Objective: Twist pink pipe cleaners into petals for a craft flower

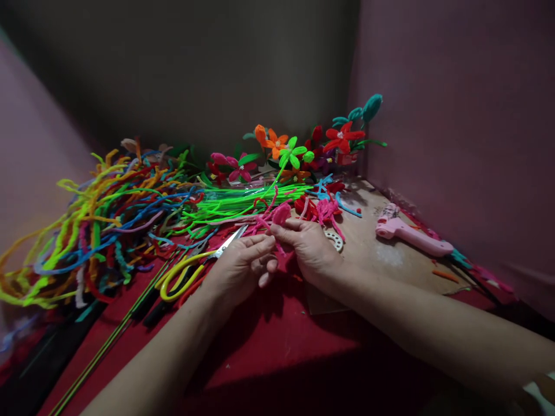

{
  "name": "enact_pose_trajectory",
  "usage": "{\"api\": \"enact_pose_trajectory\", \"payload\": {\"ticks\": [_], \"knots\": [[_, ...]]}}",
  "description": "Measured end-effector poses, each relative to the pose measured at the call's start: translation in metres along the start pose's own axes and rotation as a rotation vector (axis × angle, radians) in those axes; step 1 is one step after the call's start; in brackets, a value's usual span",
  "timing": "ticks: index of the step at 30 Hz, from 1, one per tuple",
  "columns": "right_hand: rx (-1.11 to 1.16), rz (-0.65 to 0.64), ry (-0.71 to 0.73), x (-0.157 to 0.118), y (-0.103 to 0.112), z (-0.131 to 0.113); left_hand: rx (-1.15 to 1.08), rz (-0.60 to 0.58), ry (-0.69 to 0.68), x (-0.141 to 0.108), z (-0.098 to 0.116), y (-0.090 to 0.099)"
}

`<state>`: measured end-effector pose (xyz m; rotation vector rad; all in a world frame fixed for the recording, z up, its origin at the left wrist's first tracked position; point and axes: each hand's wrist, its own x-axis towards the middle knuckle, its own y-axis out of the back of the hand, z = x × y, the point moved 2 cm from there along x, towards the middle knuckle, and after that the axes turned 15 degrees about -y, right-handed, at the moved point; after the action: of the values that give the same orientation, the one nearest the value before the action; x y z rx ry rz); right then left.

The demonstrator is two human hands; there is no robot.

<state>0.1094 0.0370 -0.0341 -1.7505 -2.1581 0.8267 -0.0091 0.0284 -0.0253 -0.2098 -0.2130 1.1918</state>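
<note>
A pink pipe cleaner (pixel 281 214), bent into a rounded petal-like loop, stands up from the fingertips of my right hand (pixel 310 248), which pinches its base. My left hand (pixel 249 260) meets it from the other side, thumb and forefinger closed on the lower end of the same piece; the exact grip is partly hidden by the fingers. Behind the hands lie more pink pipe cleaners (pixel 328 211) and a bundle of bright green ones (pixel 243 202). Yellow-handled scissors (pixel 184 277) rest beside my left wrist, blades pointing away.
A big tangle of many-coloured pipe cleaners (pixel 99 225) covers the left side. Finished pipe-cleaner flowers (pixel 292 153) stand along the back wall. On the right, a pink glue gun (pixel 411 236) lies on a cardboard sheet (pixel 390 271), over a red tablecloth (pixel 269 352).
</note>
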Motion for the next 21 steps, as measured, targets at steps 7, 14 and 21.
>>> {"api": "enact_pose_trajectory", "payload": {"ticks": [7, 14, 21], "knots": [[-0.090, 0.014, 0.021, -0.006, -0.002, -0.004, 0.165, 0.007, 0.019, -0.005, 0.002, -0.007], [-0.099, 0.018, -0.018, -0.007, -0.003, -0.001, 0.217, -0.090, 0.160, -0.006, 0.004, -0.003], [-0.176, 0.045, -0.036, -0.002, 0.000, -0.002, 0.414, -0.066, 0.100, -0.005, 0.010, -0.001]]}}
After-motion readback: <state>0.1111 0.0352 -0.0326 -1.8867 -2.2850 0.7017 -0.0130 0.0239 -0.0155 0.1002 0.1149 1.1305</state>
